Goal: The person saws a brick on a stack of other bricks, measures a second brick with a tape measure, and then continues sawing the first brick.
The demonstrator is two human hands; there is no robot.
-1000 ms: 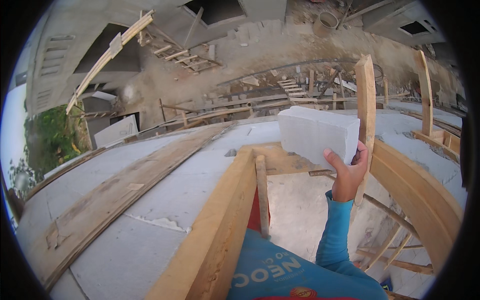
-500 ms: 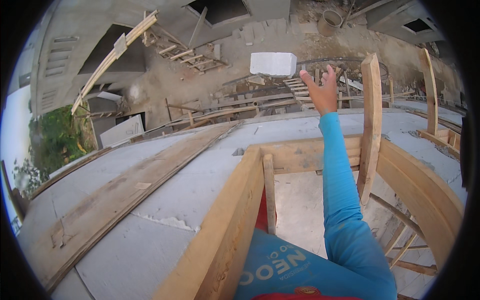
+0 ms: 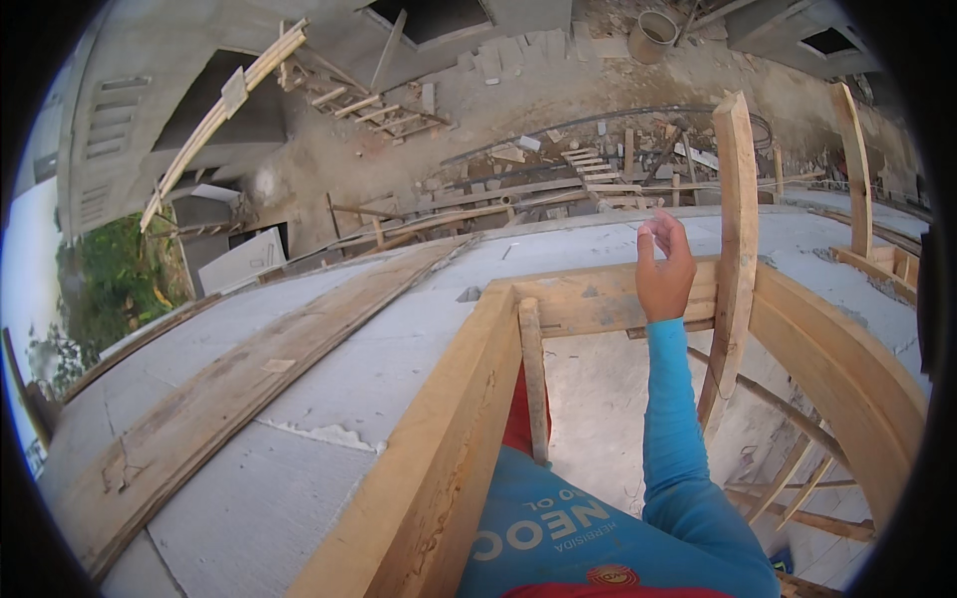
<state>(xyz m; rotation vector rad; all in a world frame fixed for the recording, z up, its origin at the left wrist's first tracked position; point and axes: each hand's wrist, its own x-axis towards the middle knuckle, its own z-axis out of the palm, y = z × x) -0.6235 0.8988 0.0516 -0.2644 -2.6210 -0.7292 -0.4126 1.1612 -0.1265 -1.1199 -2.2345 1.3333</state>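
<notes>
My right hand (image 3: 666, 274), at the end of a blue sleeve (image 3: 680, 409), is raised over the front beam (image 3: 588, 304) of a timber frame. Its fingers curl loosely with a gap to the thumb, and nothing is between them. Beyond the roof edge, far below the hand, a small white block (image 3: 528, 143) shows against the rubble; whether it is still falling or lying there I cannot tell. My left hand is out of view.
The timber frame has an upright post (image 3: 735, 199) right of my hand and a long side beam (image 3: 429, 439) at left. A weathered plank (image 3: 269, 379) lies on the grey slab (image 3: 299, 478). Down on the ground are a ladder (image 3: 379, 115), a bucket (image 3: 652, 38) and scattered blocks.
The white block, in mid-air just past my outstretched hand before, now appears much smaller and farther down. My right hand has drawn back toward me, its fingers curling.
</notes>
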